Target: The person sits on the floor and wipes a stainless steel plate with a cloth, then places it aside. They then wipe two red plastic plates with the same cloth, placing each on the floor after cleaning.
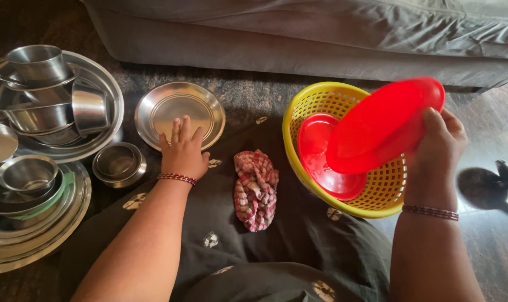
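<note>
Dark stone floor w/ a black patterned cloth spread over my lap area, nearest the cam. On that cloth, centre, a red-checked rag (255, 189) lies crumpled, apart from both hands. My left hand (182, 150) is flat, fingers spread and released, palm down w/ fingertips resting on the near rim of a steel plate (179, 112) that lies on the floor. My right hand (439, 146) is clenched round the edge of a red plastic plate (382, 124), held tilted over a yellow perforated basket (307, 106); a second red plate (324, 159) leans inside that basket. Left of my left hand sits a small steel bowl (119, 162), then stacked steel plates (36, 223) w/ bowls on top, and farther back a big steel tray (106, 84) full of cups & bowls. Far side: grey sofa (321, 39) runs across the top
</note>
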